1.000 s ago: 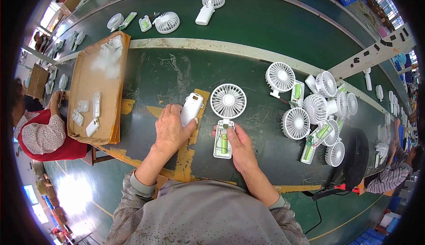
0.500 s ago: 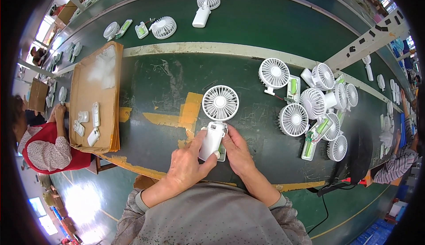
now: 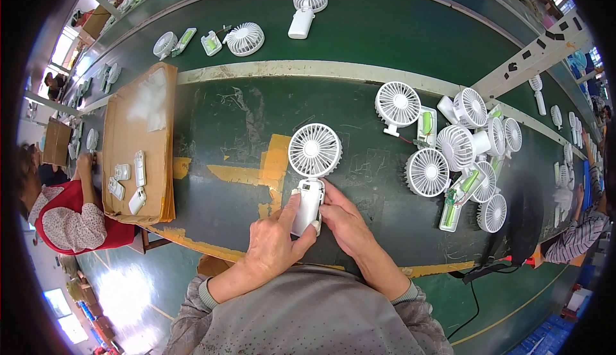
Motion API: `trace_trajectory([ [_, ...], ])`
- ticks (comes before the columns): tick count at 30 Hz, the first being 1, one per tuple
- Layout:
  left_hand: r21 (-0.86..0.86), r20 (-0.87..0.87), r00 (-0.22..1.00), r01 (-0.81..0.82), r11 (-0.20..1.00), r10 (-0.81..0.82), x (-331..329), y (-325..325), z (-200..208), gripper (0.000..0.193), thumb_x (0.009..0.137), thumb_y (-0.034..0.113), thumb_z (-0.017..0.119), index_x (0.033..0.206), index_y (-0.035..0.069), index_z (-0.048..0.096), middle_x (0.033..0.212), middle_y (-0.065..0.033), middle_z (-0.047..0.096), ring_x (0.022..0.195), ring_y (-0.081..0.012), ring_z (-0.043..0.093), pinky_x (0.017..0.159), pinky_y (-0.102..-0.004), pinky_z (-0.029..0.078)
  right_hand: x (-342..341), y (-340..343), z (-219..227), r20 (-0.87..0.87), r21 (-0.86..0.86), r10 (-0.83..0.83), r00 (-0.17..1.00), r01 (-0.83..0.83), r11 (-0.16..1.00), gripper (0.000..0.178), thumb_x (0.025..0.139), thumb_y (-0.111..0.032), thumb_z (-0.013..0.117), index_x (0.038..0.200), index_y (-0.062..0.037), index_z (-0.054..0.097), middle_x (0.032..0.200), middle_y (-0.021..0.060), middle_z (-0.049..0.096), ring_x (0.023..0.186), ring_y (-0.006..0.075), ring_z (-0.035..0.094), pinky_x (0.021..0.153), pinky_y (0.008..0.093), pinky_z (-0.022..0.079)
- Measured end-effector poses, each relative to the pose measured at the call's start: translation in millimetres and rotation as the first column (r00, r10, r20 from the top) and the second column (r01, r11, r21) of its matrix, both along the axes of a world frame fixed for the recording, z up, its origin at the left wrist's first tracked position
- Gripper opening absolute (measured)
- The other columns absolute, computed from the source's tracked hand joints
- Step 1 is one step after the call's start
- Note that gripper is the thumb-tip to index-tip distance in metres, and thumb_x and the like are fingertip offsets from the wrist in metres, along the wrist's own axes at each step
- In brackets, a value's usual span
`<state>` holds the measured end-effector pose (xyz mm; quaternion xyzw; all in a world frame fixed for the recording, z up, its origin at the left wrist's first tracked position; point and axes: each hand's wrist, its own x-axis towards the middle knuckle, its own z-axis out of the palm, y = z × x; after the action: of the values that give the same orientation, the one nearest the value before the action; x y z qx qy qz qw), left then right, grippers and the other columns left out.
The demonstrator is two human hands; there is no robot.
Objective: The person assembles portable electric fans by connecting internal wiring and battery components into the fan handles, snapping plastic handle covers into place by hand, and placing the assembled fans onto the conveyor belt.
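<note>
A white handheld fan (image 3: pixel 314 150) lies in front of me, its round grille pointing away and its handle toward my body. My left hand (image 3: pixel 273 236) grips the left side of the white handle casing (image 3: pixel 308 206), with the thumb near its lower end. My right hand (image 3: pixel 343 220) closes on the casing's right edge, fingers bent against it. The casing covers the handle's inside, and a small dark window shows near its top. The right fingertips are partly hidden behind the handle.
A cardboard tray (image 3: pixel 138 156) with white casing parts and a plastic bag stands at the left. Several white fans (image 3: pixel 428 172), some with open handles, are heaped at the right. Beyond a pale rail, more fans (image 3: pixel 245 39) lie on a green belt. A co-worker in red (image 3: pixel 67 214) sits at the left.
The casing has come to sit flush over the handle, whose green inside no longer shows. The fan has shifted slightly left, and the fans on the belt have moved right.
</note>
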<state>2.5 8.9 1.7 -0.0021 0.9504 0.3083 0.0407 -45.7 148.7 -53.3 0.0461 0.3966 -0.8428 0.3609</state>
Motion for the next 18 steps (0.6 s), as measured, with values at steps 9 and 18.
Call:
trace_trajectory([
  [9, -0.067, 0.043, 0.999, 0.01, 0.998, -0.007, 1, -1, 0, 0.059, 0.069, 0.023, 0.068, 0.113, -0.012, 0.05, 0.07, -0.0217, 0.061, 0.057, -0.0301, 0.063, 0.053, -0.036, 0.05, -2, -1, 8, -0.065, 0.038, 0.066, 0.996, -0.063, 0.997, 0.059, 0.081, 0.003, 0.038, 0.138, -0.0005, 0.024, 0.129, 0.0086, 0.042, 0.117, 0.0169, 0.041, 0.098, 0.0289, 0.032],
  [18, -0.087, -0.028, 0.997, 0.071, 0.994, -0.074, 2, -4, -9, 0.061, 0.07, 0.025, 0.068, 0.113, -0.012, 0.048, 0.066, -0.0208, 0.06, 0.054, -0.0324, 0.061, 0.049, -0.039, 0.049, 6, -9, 9, -0.291, 0.326, 0.059, 0.955, 0.04, 0.945, 0.047, 0.091, -0.014, 0.045, 0.134, 0.0006, 0.031, 0.118, 0.0086, 0.05, 0.104, 0.0143, 0.048, 0.089, 0.0262, 0.039],
])
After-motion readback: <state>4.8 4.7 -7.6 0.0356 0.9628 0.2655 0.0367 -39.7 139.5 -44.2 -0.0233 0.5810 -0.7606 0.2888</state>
